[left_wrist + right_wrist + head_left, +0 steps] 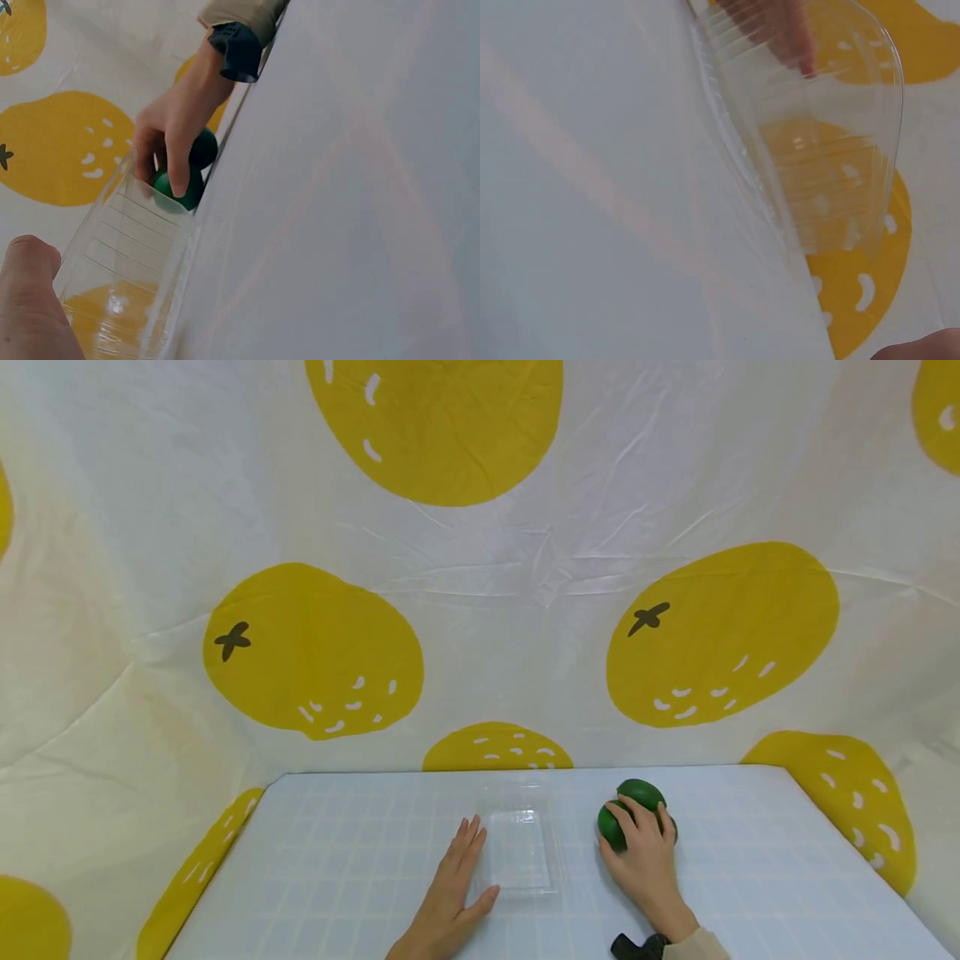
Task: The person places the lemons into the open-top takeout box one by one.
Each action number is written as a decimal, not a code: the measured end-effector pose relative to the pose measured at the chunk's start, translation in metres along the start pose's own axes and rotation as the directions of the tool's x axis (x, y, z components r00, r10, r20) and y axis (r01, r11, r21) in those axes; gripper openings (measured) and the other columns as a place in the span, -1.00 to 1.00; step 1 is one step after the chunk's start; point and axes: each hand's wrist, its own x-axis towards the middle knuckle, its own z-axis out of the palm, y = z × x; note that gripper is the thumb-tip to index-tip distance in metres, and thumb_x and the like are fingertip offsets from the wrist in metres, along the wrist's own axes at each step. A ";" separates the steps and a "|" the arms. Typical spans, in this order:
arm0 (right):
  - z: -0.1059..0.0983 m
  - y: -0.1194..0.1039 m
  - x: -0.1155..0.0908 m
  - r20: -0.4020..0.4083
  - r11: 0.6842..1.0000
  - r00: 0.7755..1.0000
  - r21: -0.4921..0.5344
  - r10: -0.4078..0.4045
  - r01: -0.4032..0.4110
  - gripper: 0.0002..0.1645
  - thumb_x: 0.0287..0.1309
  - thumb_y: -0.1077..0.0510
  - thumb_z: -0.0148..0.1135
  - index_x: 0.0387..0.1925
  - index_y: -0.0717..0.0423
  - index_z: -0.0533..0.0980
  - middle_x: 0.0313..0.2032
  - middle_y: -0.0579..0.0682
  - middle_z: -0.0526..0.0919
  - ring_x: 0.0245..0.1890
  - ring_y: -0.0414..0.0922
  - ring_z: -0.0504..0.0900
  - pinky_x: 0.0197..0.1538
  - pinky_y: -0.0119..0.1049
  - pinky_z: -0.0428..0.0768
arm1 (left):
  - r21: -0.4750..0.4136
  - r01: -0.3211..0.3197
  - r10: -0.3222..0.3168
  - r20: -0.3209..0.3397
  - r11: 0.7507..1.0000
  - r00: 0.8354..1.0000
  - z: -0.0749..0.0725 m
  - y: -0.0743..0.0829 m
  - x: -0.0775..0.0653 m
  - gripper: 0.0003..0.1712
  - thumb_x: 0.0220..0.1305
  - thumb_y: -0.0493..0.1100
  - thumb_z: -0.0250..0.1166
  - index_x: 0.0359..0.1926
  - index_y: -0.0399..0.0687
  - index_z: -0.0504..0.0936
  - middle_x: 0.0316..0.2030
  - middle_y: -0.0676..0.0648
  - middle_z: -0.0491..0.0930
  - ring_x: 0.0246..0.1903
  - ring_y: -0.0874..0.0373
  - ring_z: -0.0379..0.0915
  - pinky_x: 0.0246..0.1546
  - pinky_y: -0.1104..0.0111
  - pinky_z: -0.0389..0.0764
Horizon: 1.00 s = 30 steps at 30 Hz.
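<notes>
A clear plastic box (557, 860) stands in the middle of the table. My left hand (453, 887) lies along its left side with straight fingers, the thumb near the front corner. To the box's right, my right hand (647, 867) curls its fingers over a smooth dark green fruit (612, 827). Another green fruit (641, 791) sits just behind it, and a bit of green shows past the fingers on the right. The left wrist view shows the right thumb and fingers around the nearer green fruit (190, 193), beyond the box wall (131, 232).
The table (360, 860) has a pale checked cover. Behind it and at both sides hangs a white cloth (510, 652) printed with big yellow fruits. A black strap (637, 947) is on the right wrist, beside a beige sleeve (697, 946).
</notes>
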 end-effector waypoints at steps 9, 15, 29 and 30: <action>0.005 -0.002 -0.004 0.042 0.999 0.999 0.029 -0.029 0.028 -0.38 -0.28 0.10 0.40 -0.02 0.13 0.56 0.06 0.21 0.51 0.07 0.17 0.40 0.24 0.31 0.03 | 0.026 -0.061 0.062 -0.049 0.998 0.997 0.001 -0.002 0.001 -0.11 0.26 0.08 0.18 0.47 0.05 -0.07 0.47 0.00 -0.12 0.43 -0.03 -0.19 0.37 0.51 -0.34; 0.005 -0.006 -0.005 0.065 0.994 0.997 0.095 -0.051 0.045 -0.37 -0.30 0.14 0.44 -0.02 0.13 0.56 0.06 0.20 0.50 0.04 0.17 0.39 0.13 0.24 0.21 | 0.035 -0.083 0.085 -0.065 0.996 0.994 0.002 -0.003 0.002 -0.12 0.27 0.10 0.16 0.47 0.02 -0.05 0.45 -0.10 -0.04 0.42 -0.05 -0.16 0.38 0.40 -0.25; 0.003 -0.019 -0.007 0.150 0.971 0.987 0.238 -0.063 0.026 -0.32 -0.24 0.04 0.51 0.03 0.04 0.54 0.07 0.09 0.46 0.05 0.01 0.38 0.01 -0.09 0.43 | 0.048 -0.097 0.100 -0.080 0.994 0.992 0.003 -0.003 0.001 -0.13 0.26 0.09 0.17 0.46 0.00 -0.03 0.45 -0.09 -0.04 0.41 -0.09 -0.14 0.38 0.42 -0.25; 0.004 -0.019 -0.007 0.158 0.969 0.986 0.246 -0.056 0.016 -0.31 -0.24 0.04 0.51 0.04 0.04 0.53 0.08 0.08 0.45 0.07 0.00 0.40 0.03 -0.14 0.44 | 0.051 -0.099 0.103 -0.084 0.994 0.991 0.003 -0.003 0.001 -0.12 0.26 0.09 0.17 0.46 -0.01 -0.03 0.45 -0.09 -0.04 0.41 -0.09 -0.13 0.39 0.41 -0.24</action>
